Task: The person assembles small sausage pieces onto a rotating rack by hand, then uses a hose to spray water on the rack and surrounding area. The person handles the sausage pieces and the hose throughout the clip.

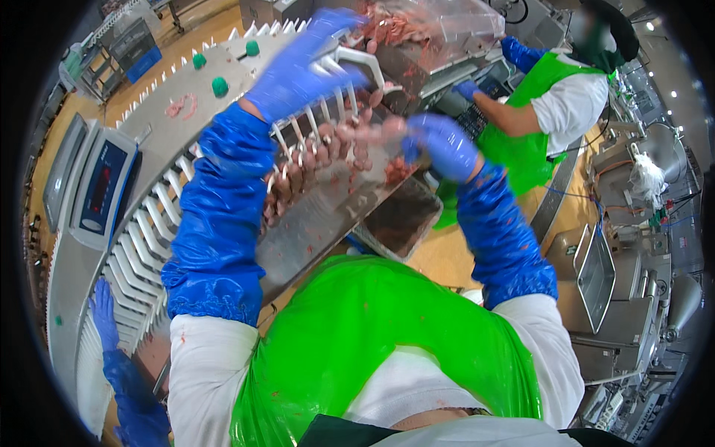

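Observation:
My left hand (pixel 305 71), blue-gloved and somewhat blurred, is over the curved row of white hooks (pixel 298 128) with its fingers spread apart. Nothing shows in its grasp. At the right, my right hand (pixel 445 145), gloved alike, has its fingers closed on the end of a string of pink sausage links (pixel 380 132). That string stretches leftward to the hooks, where more sausages (pixel 302 160) hang in loops above a metal tray (pixel 313 231). The fingertips of my right hand are smeared by motion.
A digital scale (pixel 103 186) stands at the left. Green caps (pixel 220 87) dot the metal top. Meat fills a clear-sided hopper (pixel 402 26) at the back. A co-worker in a green apron (pixel 514 134) stands at the right; another person's gloved hand (pixel 104 313) rests by the hooks. A grey bin (pixel 402 216) sits below.

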The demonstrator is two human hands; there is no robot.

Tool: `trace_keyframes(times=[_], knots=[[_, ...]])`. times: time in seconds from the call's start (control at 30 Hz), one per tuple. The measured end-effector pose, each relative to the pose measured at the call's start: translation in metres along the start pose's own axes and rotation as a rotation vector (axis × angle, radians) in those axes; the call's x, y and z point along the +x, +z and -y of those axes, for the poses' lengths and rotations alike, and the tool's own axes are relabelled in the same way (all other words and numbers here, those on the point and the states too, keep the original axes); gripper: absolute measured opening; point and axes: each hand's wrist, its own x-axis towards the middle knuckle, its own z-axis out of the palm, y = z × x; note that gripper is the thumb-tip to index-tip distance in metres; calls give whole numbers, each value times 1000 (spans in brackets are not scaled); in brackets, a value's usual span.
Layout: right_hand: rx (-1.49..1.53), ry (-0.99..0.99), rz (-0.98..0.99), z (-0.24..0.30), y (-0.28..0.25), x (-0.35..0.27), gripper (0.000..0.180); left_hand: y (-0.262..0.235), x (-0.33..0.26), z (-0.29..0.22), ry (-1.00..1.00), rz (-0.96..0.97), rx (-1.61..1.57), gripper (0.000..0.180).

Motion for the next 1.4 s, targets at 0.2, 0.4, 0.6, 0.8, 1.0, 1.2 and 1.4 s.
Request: trace_keyframes(times=[0.2, 0.4, 0.6, 0.8, 1.0, 1.2, 1.4], knots=[[-121, -343, 66, 117, -18, 5, 35, 78, -66, -3, -366, 318, -194, 47], [-331, -253, -582, 105, -78, -95, 27, 140, -154, 9, -404, 578, -353, 29], [-623, 153, -636, -24, -152, -180, 19, 161, -246, 61, -646, 567, -75, 26], [-606, 571, -466, -126, -157, -213, 20, 155, -239, 113, -651, 508, 224, 26], [-897, 473, 283, -122, -41, -116, 18, 170, -196, 87, -845, 405, -471, 28], [-740, -221, 201, -99, 30, -21, 41, 181, -186, 72, -687, 447, -457, 24], [325, 223, 160, -159, 62, -4, 64, 151, -190, 67, -908, 63, -787, 31]])
